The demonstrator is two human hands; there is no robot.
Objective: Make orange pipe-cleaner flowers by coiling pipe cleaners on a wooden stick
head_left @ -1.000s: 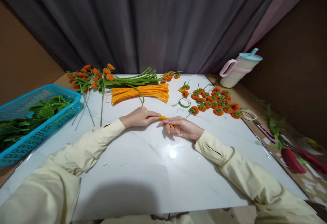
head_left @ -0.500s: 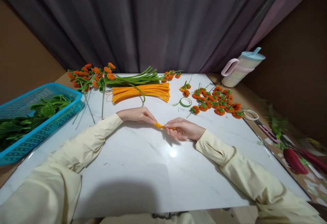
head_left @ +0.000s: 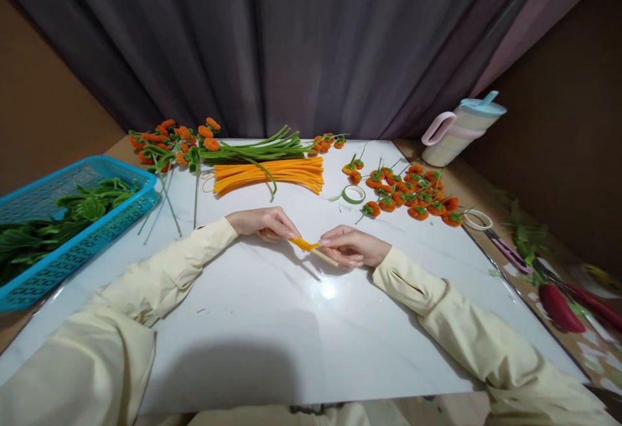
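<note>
Above the middle of the white tabletop, my left hand (head_left: pixel 269 224) pinches a thin pale stick (head_left: pixel 326 258) with an orange pipe cleaner (head_left: pixel 304 244) coiled around it. The stick's bare end points down to the right. My right hand (head_left: pixel 358 246) is closed on the free end of the same pipe cleaner, its fingertips just right of the coil. Behind my hands lie a bundle of orange pipe cleaners (head_left: pixel 267 177) and a bundle of green ones (head_left: pixel 260 149). Orange flowers with green bases (head_left: pixel 411 191) cluster beyond my right hand.
At left stands a blue basket (head_left: pixel 104 230) of green leaves. Orange flowers on stems (head_left: pixel 184 135) lie at the back left. A green tape roll (head_left: pixel 354 194) sits near the flowers. Along the right edge are a white tape roll (head_left: pixel 479 220), red-handled pliers (head_left: pixel 561 308) and a tumbler (head_left: pixel 454 133).
The pale stick has come into view, tilted down to the right below my right fingers. My left hand has turned slightly, and more of the orange coil shows between my hands.
</note>
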